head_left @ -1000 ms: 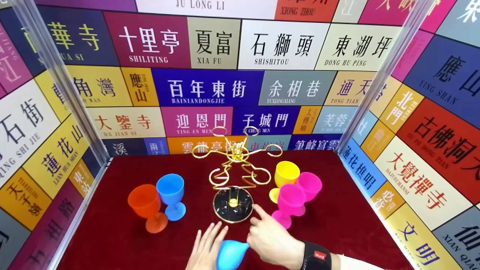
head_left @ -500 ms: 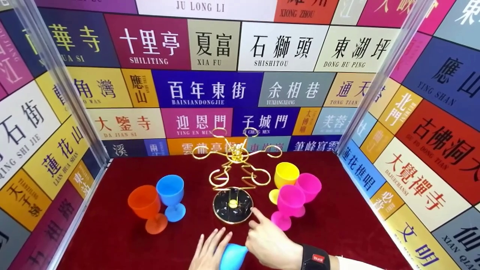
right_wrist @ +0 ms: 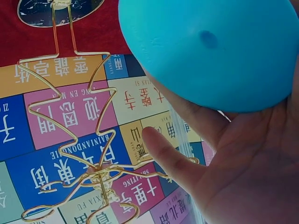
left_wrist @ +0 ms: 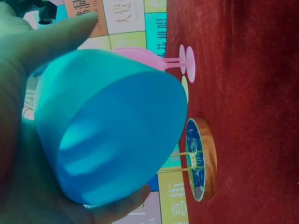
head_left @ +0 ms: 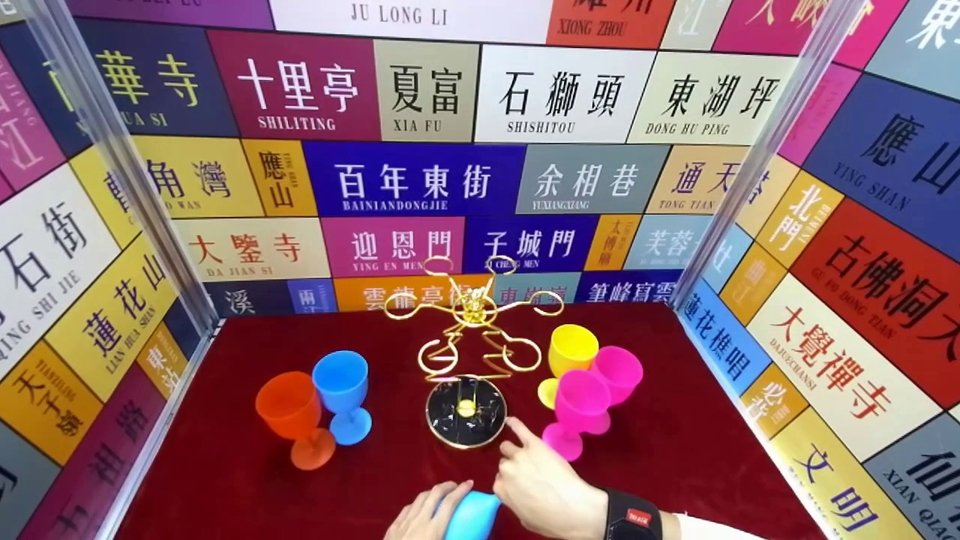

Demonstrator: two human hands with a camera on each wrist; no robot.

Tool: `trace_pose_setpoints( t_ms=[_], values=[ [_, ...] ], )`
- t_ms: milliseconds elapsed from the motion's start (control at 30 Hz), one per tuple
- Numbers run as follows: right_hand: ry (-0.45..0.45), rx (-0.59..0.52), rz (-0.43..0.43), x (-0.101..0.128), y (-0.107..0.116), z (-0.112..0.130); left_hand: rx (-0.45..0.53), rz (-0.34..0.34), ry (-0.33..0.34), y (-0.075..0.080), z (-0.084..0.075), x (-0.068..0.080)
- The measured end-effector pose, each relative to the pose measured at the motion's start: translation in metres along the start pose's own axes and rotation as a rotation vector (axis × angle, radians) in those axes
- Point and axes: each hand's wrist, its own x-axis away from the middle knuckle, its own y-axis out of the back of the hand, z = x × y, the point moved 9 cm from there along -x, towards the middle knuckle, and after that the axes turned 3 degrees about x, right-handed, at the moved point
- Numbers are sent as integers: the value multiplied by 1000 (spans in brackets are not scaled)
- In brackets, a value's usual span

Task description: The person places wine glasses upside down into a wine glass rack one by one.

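The left hand [head_left: 424, 517] curls its fingers and thumb round the bowl of a light blue goblet [head_left: 471, 516], which is held low at the near edge of the head view, just in front of the person and above the red cloth [head_left: 225, 480]. In the left wrist view the bowl [left_wrist: 112, 126] fills most of the frame, with the thumb across its top and fingers beneath it. The right hand [head_left: 544, 491] lies against the other side of the same goblet; its forefinger is stretched forward, the tip close to the rim of the round black base [head_left: 466, 411] of a gold wire rack [head_left: 471, 330], though contact cannot be told. The right wrist view shows the bowl [right_wrist: 210, 51] resting against that palm, the fingers fairly straight rather than wrapped round it. The rack stands upright at the middle of the cloth, its looped arms spread. To its left stand an orange goblet [head_left: 294, 411] and a blue goblet [head_left: 342, 391], just beside each other. To its right stand a yellow goblet [head_left: 570, 352] and two pink goblets [head_left: 579, 409], close together. Walls of coloured place-name panels [head_left: 420, 180] enclose the cloth on three sides.
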Motion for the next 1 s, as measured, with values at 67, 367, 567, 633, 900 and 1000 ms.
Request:
trace_pose_setpoints(
  t_ms=[67, 367, 567, 633, 900, 1000],
  values=[
    [1, 1, 6, 0, 0, 0, 10, 11, 4, -1, -1, 0],
    [5, -12, 17, 0, -1, 1, 57, 24, 10, -5, -1, 3],
    [8, -63, -64, -2, 5, -2, 54, 39, 39, -6, 5, 4],
    [6, -91, -103, -1, 7, -4, 53, 43, 46, -6, 7, 4],
    [-50, -265, -228, 0, 21, -24, 68, -14, 14, 2, 10, 1],
    [-83, -314, -276, 2, 26, -35, 100, -2, 20, 4, 11, -1]
  ],
)
